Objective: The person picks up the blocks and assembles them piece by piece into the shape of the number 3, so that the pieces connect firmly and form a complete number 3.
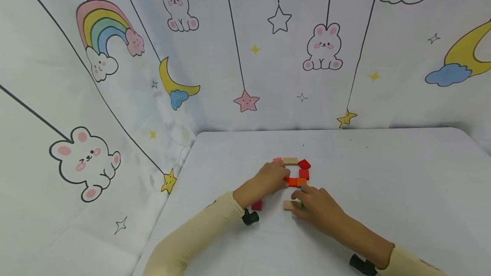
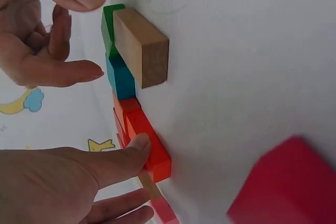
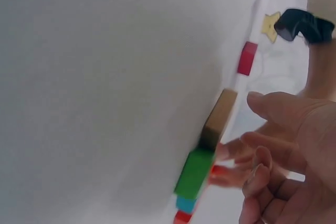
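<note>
Colored blocks lie in a bent line on the white table. My left hand [image 1: 270,178] is at its left side, with the thumb touching an orange-red block [image 2: 152,156] and the other fingers extended by the pink block [image 1: 277,160]. Next to the orange-red block are an orange block [image 1: 301,181] and a blue block [image 2: 122,80]. My right hand [image 1: 320,208] hovers beside the near wooden block [image 1: 290,205] and the green block [image 3: 194,173]. Its thumb and fingers are apart, and nothing is visible between them.
Farther back are a red block [image 1: 304,174], a red pentagonal block [image 1: 304,164] and another wooden block [image 1: 290,161]. A separate crimson block [image 1: 256,205] sits near the left wrist. A patterned white curtain [image 1: 215,54] hangs behind the table [image 1: 402,182].
</note>
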`<state>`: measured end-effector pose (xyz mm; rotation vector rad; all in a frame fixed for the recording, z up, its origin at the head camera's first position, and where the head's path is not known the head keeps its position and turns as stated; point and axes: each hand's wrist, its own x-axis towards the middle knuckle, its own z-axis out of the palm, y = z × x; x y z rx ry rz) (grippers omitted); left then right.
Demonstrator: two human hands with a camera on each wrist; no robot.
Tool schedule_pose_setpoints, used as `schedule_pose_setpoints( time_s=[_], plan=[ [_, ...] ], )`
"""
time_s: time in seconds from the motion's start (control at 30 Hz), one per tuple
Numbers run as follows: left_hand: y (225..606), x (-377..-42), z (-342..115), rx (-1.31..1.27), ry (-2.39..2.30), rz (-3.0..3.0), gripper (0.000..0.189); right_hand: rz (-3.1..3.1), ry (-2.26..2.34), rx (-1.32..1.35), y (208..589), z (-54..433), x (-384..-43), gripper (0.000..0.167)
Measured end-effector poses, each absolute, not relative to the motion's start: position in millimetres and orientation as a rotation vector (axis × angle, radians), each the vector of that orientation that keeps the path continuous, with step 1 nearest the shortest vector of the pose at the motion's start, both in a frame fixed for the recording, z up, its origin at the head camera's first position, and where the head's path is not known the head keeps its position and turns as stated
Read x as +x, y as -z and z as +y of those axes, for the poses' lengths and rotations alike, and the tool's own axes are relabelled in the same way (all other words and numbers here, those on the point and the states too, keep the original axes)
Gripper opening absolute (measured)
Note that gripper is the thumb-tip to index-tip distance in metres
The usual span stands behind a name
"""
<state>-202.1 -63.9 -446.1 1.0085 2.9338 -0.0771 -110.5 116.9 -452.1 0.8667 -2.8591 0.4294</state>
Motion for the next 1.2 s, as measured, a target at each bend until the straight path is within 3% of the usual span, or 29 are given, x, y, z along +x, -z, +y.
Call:
schedule_pose_setpoints(
  time_s=[0.57, 1.2],
  plan=[
    [426, -221, -48, 1.129, 0.351, 2.748, 0.015, -2.951, -0.576, 1.003, 455, 54, -121, 0.053],
    [423, -222, -51, 1.128, 0.334, 2.722, 0.016, -2.839, -0.551, 1.013, 463, 25, -131, 0.038]
  ],
)
